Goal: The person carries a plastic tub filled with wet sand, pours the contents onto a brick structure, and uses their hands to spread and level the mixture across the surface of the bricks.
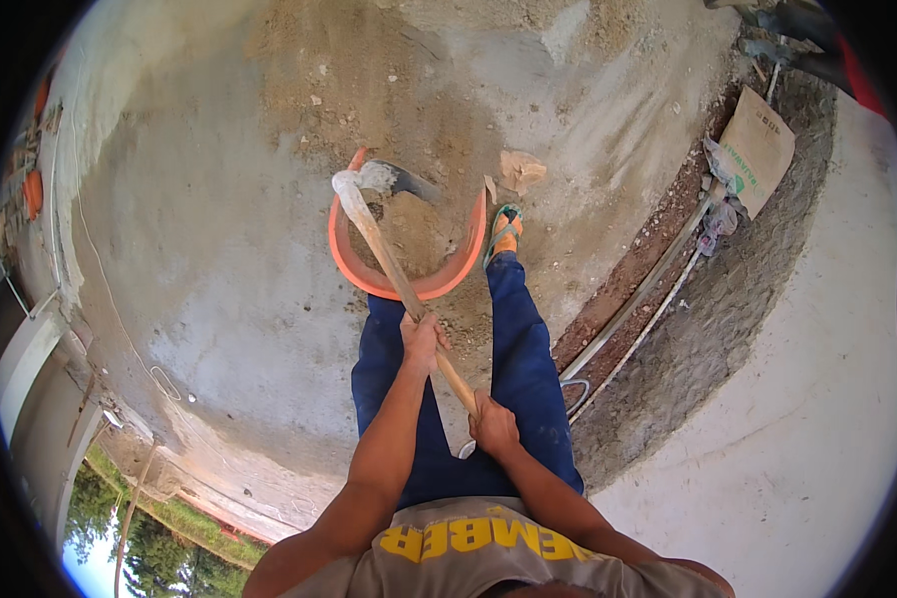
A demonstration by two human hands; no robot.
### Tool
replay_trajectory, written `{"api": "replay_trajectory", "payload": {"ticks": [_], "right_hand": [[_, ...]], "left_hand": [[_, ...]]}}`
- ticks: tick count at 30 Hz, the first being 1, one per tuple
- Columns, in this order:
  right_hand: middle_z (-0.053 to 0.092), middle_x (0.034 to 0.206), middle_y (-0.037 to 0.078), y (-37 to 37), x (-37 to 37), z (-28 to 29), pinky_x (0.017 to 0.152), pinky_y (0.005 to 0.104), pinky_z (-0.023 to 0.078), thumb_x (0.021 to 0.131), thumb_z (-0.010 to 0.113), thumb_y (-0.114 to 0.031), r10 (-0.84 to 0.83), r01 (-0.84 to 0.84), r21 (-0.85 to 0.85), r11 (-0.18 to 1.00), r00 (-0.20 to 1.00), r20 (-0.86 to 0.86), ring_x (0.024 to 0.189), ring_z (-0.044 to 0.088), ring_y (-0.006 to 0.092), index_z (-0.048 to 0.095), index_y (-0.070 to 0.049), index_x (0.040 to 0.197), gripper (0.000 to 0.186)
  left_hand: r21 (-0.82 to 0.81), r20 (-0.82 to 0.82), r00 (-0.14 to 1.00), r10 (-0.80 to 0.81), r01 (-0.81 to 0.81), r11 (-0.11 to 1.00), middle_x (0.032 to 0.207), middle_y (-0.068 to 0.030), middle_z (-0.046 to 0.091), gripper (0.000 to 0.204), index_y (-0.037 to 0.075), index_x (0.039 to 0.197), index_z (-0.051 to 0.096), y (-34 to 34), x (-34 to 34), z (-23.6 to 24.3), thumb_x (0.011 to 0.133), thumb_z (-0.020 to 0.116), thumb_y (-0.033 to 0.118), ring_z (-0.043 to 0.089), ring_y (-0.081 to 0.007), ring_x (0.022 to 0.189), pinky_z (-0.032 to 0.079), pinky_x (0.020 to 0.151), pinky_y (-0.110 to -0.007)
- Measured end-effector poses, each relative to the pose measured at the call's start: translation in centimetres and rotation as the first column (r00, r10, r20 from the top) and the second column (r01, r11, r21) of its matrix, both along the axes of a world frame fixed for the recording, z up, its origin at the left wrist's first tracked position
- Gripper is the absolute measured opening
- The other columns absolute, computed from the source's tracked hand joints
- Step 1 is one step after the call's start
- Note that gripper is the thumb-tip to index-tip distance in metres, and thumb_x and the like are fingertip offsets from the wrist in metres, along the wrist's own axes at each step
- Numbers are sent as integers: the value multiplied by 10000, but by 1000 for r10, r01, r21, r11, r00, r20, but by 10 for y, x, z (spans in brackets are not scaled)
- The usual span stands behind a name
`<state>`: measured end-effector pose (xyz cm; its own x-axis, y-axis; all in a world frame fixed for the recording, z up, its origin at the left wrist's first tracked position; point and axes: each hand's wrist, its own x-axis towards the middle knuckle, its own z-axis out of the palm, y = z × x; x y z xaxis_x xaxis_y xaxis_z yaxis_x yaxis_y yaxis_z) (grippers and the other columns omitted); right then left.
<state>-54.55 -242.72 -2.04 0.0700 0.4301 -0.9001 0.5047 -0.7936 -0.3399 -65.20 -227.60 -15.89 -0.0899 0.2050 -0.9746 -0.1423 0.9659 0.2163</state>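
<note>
A hoe with a long wooden handle slants across the space in front of my legs. My left hand is wrapped round the middle of the handle. Lower down, near its end, my right hand grips it too. The hoe's cement-crusted head is at the far end, and its dark blade points right, over an orange scoop-shaped bin. That bin lies on the ground by my feet, its open side facing away from me. Brown soil shows inside its curved rim.
A sandalled foot stands right of the bin, near a tan lump. Farther right, a long pole lies beside a paper sack and plastic scraps. Loose soil covers the concrete beyond. A thin cord runs along the left.
</note>
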Motion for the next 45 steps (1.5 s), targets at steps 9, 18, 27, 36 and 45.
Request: {"api": "replay_trajectory", "payload": {"ticks": [9,18,27,36,45], "right_hand": [[729,844,160,310,84,-156,615,417,612,930,618,-87,382,-593,487,641,797,469,790,763,306,531,-61,1058,156],[752,955,179,268,126,-138,799,475,604,913,620,-50,500,-577,208,790,802,328,927,751,356,632,-13,1105,196],[721,916,258,168,45,-54,788,541,581,850,695,-72,128,-151,89,985,967,220,895,722,452,559,1,1108,301],[709,868,265,36,-76,6,762,556,563,837,733,-117,-87,89,-37,995,995,53,843,706,471,492,-16,1063,345],[700,904,230,-70,-55,38,765,565,543,838,732,-109,-179,184,-101,978,982,59,876,692,462,485,-58,1058,334]], "left_hand": [[415,96,920,381,-385,824,807,-78,503,184,80,991,471,303,20,-136,1049,513,249,526,-192,648,484,556,-368],[50,-89,992,92,-88,995,809,-136,523,204,15,1066,517,247,86,-172,1010,482,209,538,-262,638,506,548,-447],[-56,-57,939,-340,337,940,717,-173,578,323,-106,1193,518,171,74,-100,930,559,77,559,-245,490,466,442,-436],[11,-68,901,-429,431,902,628,-75,496,170,-17,1055,484,33,-34,-32,944,596,48,508,-192,415,441,355,-364],[-8,-105,908,-405,407,913,632,-69,482,171,13,1008,434,-55,-5,37,938,590,7,514,-192,404,450,343,-374]]}}
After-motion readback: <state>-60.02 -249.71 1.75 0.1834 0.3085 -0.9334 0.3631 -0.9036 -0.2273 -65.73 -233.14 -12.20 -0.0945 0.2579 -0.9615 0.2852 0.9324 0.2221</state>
